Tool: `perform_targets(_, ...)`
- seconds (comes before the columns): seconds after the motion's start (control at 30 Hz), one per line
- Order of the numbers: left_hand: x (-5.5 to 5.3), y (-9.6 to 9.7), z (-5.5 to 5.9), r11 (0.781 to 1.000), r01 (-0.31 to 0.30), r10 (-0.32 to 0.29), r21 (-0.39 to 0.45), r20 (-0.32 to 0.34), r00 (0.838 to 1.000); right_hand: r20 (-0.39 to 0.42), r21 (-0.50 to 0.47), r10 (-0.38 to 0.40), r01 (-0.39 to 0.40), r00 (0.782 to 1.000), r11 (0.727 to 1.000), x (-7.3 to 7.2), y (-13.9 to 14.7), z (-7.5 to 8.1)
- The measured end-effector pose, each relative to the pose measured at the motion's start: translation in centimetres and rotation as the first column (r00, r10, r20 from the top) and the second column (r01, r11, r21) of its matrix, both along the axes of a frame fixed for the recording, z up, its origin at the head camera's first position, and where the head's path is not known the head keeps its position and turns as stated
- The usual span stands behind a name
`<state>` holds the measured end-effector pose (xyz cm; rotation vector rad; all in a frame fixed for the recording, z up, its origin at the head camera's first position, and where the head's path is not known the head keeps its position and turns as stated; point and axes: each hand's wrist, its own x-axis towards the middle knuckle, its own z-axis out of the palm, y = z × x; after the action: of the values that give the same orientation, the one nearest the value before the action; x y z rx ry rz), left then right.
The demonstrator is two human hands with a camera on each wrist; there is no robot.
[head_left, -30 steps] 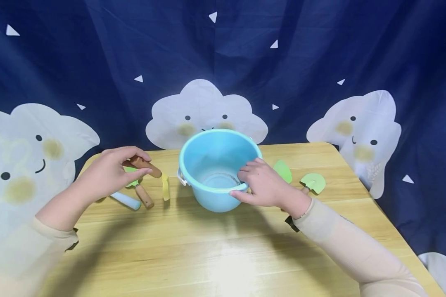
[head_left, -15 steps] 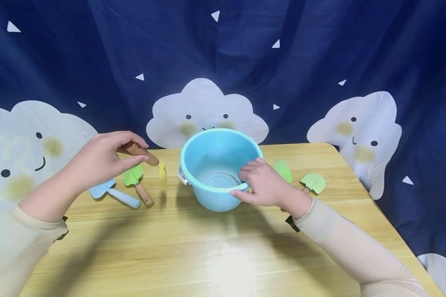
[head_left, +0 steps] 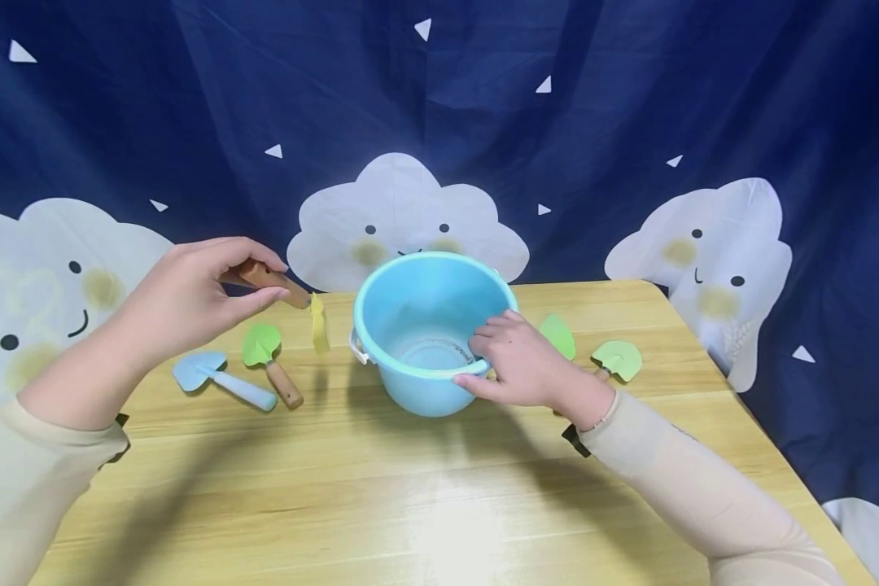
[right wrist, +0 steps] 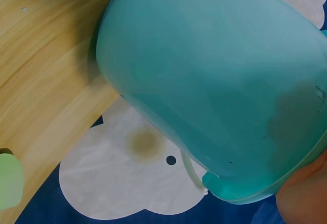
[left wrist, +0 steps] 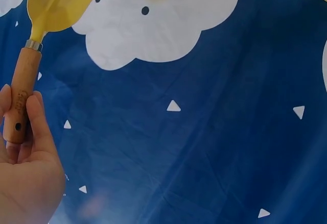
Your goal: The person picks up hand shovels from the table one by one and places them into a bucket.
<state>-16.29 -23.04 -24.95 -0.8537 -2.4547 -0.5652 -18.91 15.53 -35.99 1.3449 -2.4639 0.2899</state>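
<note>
My left hand (head_left: pixel 198 297) pinches the wooden handle of a small toy shovel by fingers and thumb. Its yellow blade (head_left: pixel 318 324) hangs downward above the table, just left of the blue bucket (head_left: pixel 425 395). In the left wrist view the yellow shovel (left wrist: pixel 24 83) shows a metal collar and a hole near the handle's end. My right hand (head_left: pixel 516 362) grips the bucket's near right rim, thumb outside and fingers over the inside. The bucket stands upright, with its white handle hanging at the side.
On the wooden table (head_left: pixel 352 505), a blue shovel (head_left: pixel 223 380) and a green shovel (head_left: pixel 271 362) lie to the left. Right of the bucket lie a bright green blade (head_left: pixel 558 338) and a pale green shovel (head_left: pixel 618 360). A cloud-print curtain (head_left: pixel 469 98) hangs behind.
My left hand has lifted the yellow shovel up and slightly left, uncovering the blue and green shovels beneath it. My right hand and the bucket have stayed in place.
</note>
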Motion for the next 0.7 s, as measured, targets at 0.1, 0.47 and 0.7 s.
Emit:
perform_targets(0.1,0.1,0.1,0.4,1.000,-0.007,0.007,-0.008,-0.020,1.000,0.000,0.003,0.001,-0.001,1.000,1.000,0.0,0.0,0.0)
perform_targets(0.47,0.4,0.3,1.5,1.000,-0.022,0.022,-0.002,-0.040,0.999,-0.001,0.004,-0.002,0.002,1.000,1.000,0.1,0.0,0.1)
perform_targets(0.7,0.5,0.4,2.0,0.999,-0.046,0.047,0.015,-0.068,0.997,0.007,0.009,-0.003,0.003,1.000,1.000,0.1,0.0,0.1)
